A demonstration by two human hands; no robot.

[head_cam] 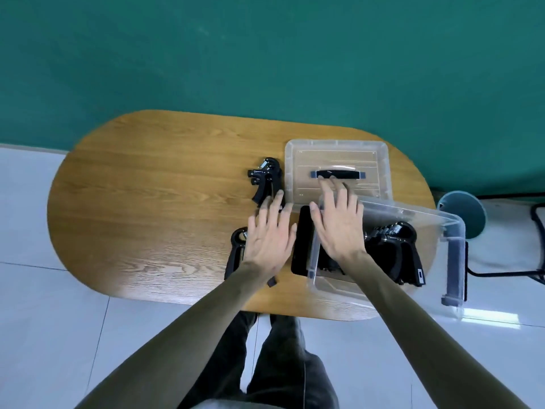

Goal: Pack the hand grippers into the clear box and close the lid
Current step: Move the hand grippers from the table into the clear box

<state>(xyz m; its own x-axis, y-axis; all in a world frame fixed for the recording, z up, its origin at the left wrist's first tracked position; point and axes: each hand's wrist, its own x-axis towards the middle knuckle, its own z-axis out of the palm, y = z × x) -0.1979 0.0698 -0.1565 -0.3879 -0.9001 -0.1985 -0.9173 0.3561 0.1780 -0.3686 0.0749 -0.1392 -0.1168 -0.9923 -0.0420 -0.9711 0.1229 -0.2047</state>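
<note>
The clear box (413, 215) stands open at the table's right end with black hand grippers (395, 243) inside. Its clear lid (295, 160), with a black handle (337, 174), lies flat just beyond the box. One black hand gripper (264, 180) rests left of the lid. Another hand gripper (236, 249) lies partly under my left hand (269, 234), whose fingers are spread and hold nothing. My right hand (339, 224) hovers open over the box's left rim, fingertips reaching the lid near its handle.
The oval wooden table (153, 202) stands on a pale tiled floor against a green wall. A black flat object (302, 240) lies between my hands beside the box. A grey round bin (463, 208) and a black chair frame (536, 246) stand to the right.
</note>
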